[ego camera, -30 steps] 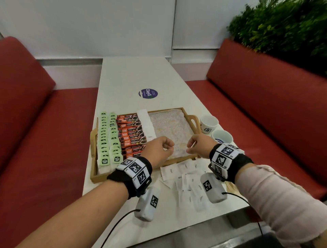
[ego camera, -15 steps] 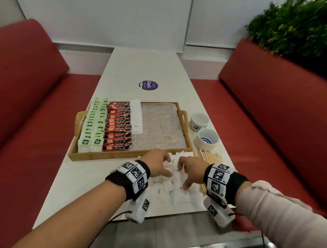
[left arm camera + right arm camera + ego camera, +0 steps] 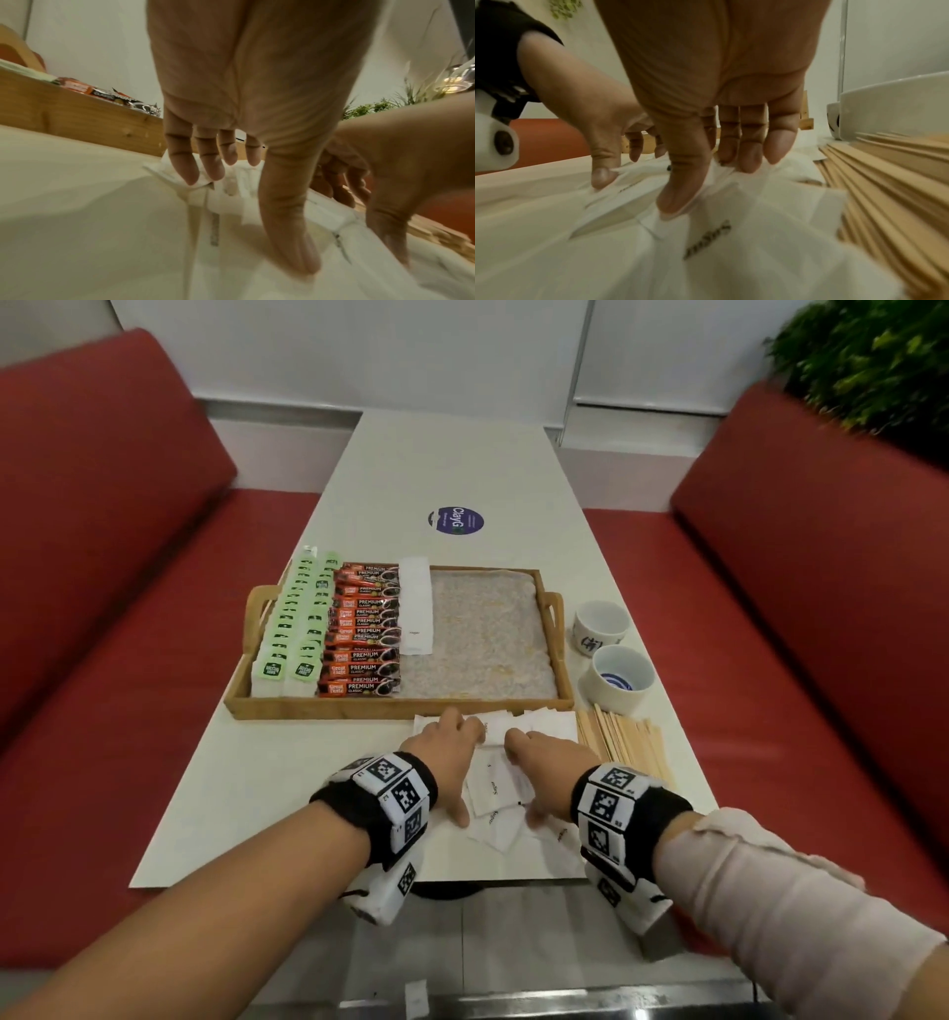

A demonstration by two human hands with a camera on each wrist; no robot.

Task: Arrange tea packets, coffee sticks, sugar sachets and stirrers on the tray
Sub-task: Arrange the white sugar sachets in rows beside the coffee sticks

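Note:
A wooden tray (image 3: 400, 708) holds green tea packets (image 3: 292, 629) at its left, red coffee sticks (image 3: 362, 634) beside them and a row of white sugar sachets (image 3: 416, 608). The tray's right half is bare. Loose sugar sachets (image 3: 495, 788) lie in a pile on the table in front of the tray. My left hand (image 3: 462, 762) rests on the pile's left side, fingers straight and spread, thumb pressed down (image 3: 244, 213). My right hand (image 3: 529, 773) rests on the right side, fingertips and thumb touching sachets (image 3: 706, 182). Wooden stirrers (image 3: 621, 742) lie just right of it.
Two white cups (image 3: 601, 626) (image 3: 621, 680) stand to the right of the tray, behind the stirrers. Red benches flank the white table (image 3: 452, 469). A round blue sticker (image 3: 456, 521) is on the table beyond the tray.
Both hands have drawn back from over the tray's front edge to the loose sachet pile and spread over it. My head has moved, so the tray looks squarer.

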